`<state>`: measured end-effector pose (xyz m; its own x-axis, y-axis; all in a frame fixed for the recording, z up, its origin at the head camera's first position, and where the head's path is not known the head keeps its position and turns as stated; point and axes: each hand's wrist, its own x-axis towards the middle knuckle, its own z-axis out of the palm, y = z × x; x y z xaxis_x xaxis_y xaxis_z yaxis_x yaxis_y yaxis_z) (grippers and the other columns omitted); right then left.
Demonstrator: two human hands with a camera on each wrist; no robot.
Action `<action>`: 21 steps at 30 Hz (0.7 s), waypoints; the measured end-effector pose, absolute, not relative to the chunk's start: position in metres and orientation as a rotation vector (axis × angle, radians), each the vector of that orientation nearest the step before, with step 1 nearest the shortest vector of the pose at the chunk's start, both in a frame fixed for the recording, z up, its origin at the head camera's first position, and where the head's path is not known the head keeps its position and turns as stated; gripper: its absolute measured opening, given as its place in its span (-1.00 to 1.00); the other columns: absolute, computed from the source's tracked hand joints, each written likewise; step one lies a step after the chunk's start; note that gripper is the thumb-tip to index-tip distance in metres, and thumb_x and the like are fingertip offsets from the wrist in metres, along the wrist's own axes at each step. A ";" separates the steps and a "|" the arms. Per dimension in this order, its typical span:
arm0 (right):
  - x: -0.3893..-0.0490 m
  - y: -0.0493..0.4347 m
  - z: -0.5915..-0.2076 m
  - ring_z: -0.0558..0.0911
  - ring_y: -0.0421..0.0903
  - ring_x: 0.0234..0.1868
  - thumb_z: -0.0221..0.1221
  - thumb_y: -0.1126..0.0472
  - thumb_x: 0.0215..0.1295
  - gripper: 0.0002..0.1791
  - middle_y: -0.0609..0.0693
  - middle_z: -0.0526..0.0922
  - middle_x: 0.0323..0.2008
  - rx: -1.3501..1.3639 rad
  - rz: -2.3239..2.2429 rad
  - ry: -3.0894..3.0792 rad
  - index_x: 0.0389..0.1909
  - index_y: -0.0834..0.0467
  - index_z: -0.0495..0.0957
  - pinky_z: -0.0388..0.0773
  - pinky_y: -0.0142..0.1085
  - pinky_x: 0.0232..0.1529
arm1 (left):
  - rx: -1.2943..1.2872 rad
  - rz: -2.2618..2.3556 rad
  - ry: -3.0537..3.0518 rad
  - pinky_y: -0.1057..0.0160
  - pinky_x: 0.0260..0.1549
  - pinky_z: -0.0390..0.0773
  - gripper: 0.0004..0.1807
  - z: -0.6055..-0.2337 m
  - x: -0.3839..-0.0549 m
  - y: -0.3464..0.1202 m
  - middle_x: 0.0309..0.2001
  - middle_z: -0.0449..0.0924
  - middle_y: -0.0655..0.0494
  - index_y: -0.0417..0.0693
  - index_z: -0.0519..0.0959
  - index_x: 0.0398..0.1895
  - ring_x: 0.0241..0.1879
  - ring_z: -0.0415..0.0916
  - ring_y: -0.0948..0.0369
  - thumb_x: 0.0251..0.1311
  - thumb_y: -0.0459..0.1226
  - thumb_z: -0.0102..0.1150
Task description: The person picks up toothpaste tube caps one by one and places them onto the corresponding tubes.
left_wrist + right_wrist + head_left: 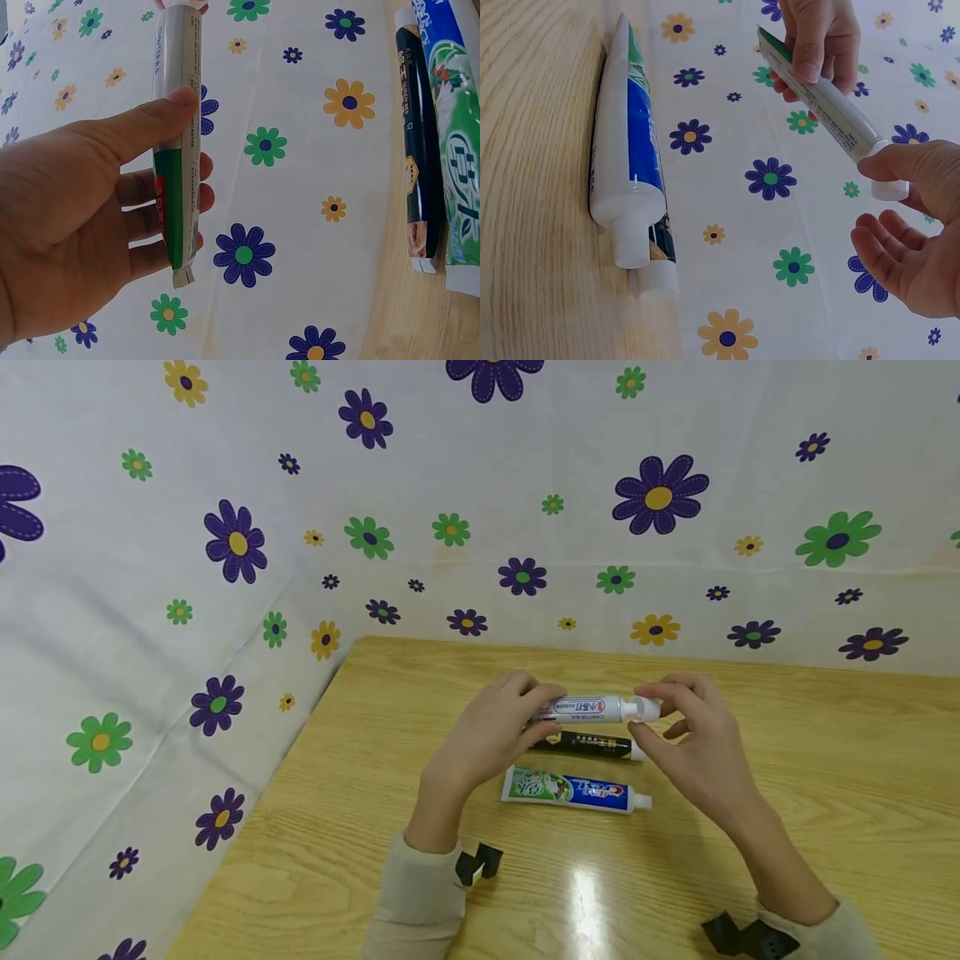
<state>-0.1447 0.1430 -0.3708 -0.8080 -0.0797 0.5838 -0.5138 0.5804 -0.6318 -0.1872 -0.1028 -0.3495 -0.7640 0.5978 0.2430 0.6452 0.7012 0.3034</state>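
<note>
My left hand [483, 731] grips a silver-and-green toothpaste tube [588, 708] above the table, its printed side up and its neck toward the right. In the left wrist view the thumb lies along the tube's silver part, with fingers curled behind. The right hand [701, 747] pinches the tube's white cap [890, 190] between thumb and forefinger; the other fingers are bent away from it. The cap looks tilted at the tube's end; whether it is still joined cannot be told. Below the held tube lie a black toothpaste tube [592, 744] and a blue-and-green toothpaste tube [573, 791].
The wooden table [315, 835] meets a white flowered cloth [510, 485] at the back and left. Both lying tubes have white caps pointing right, side by side. Black straps [478, 865] sit at the sleeve cuffs.
</note>
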 end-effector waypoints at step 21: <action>-0.142 0.146 -0.369 0.57 0.00 -0.21 0.44 0.51 -0.07 -0.58 0.17 0.54 -0.08 0.604 0.821 -2.365 -0.11 0.29 0.64 0.59 -0.18 -0.43 | -1.047 -0.470 -2.794 0.13 -0.02 0.50 -0.59 -0.343 -0.179 -0.098 -0.03 0.52 0.08 0.07 0.51 0.25 -0.05 0.44 0.16 0.38 -0.09 0.14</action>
<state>-0.1420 0.1461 -0.3691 -0.7426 -0.2260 0.6305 -0.5680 0.7113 -0.4141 -0.1793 -0.0981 -0.3433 -0.7531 0.6203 0.2193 0.6579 0.7121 0.2451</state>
